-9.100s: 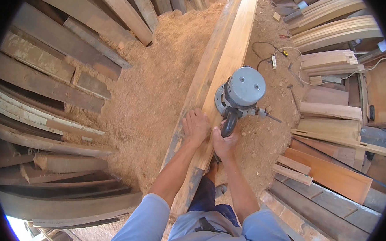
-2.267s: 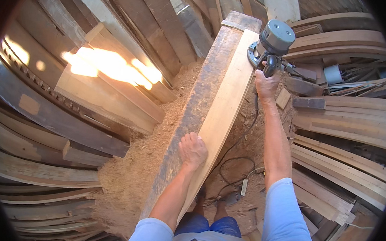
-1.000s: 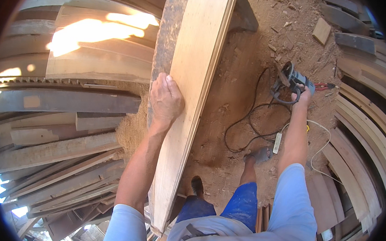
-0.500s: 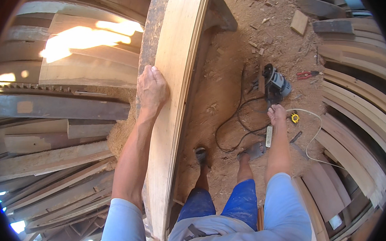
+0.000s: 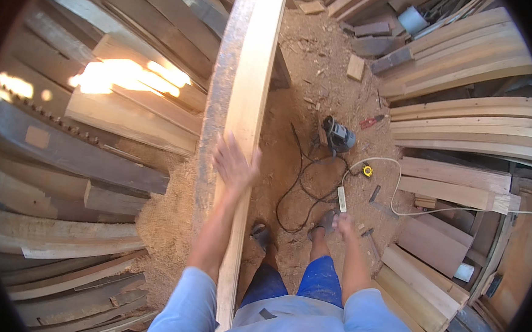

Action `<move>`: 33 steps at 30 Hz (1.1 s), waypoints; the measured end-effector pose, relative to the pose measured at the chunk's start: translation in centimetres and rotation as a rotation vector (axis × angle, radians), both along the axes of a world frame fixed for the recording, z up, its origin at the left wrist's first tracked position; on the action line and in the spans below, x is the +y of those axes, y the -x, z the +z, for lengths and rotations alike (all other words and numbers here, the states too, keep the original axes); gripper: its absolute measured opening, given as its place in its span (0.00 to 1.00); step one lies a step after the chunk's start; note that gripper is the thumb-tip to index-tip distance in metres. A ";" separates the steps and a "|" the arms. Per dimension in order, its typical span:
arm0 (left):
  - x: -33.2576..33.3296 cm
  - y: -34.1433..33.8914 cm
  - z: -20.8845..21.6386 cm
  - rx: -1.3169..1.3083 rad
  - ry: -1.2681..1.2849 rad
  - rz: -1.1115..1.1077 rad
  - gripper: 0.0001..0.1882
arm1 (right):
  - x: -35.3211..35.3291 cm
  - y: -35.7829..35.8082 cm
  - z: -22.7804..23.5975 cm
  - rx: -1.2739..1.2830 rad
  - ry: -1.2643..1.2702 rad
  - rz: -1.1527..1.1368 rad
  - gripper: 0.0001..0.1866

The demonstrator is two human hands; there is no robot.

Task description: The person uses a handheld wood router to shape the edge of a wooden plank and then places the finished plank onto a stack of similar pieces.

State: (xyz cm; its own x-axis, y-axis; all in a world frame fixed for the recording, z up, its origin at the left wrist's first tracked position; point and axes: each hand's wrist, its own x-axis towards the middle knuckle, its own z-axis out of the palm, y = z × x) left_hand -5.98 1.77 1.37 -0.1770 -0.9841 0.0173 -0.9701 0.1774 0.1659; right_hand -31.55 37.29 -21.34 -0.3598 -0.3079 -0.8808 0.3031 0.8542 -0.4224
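A long pale planed board [image 5: 248,104] with a grooved right edge lies lengthwise on a dark, worn beam [image 5: 220,96]. On the board's upper face rests my left hand [image 5: 237,163], palm down, fingers spread and slightly blurred. My right hand [image 5: 344,224] hangs over the floor beside my foot with its fingers curled; what they hold, if anything, is hidden. Just above that hand in the picture is a white power strip [image 5: 342,198] with a pale cable. Farther off, a grey and black power router [image 5: 339,136] lies on the sawdust with its black cord [image 5: 290,195] looped nearby.
A yellow tape measure [image 5: 367,171], red-handled pliers [image 5: 372,121] and a wood offcut [image 5: 355,67] lie on the sawdust-covered floor. Stacked planks [image 5: 469,127] line the right; more timber [image 5: 72,154] crowds the left. A sawdust heap [image 5: 169,209] sits beside the beam.
My left hand has gone from gripping the board's left edge to lying flat and spread on its face. My right hand has drawn back from beside the router toward my foot. The view has turned.
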 end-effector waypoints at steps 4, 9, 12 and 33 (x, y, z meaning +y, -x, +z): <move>12.2 -5.5 1.6 -0.100 -0.130 0.106 0.66 | 5.8 -4.8 4.6 -0.005 -0.219 0.163 0.04; 12.1 -7.7 3.9 0.054 -0.504 0.214 0.67 | 4.5 -8.5 9.4 0.040 -0.110 0.163 0.12; 12.7 -10.8 3.9 0.168 -0.550 0.139 0.60 | 0.8 -9.0 11.0 0.004 0.034 0.207 0.20; 26.5 -32.6 4.2 1.011 -0.965 0.172 0.40 | -7.8 -22.6 19.7 -0.039 0.227 0.452 0.26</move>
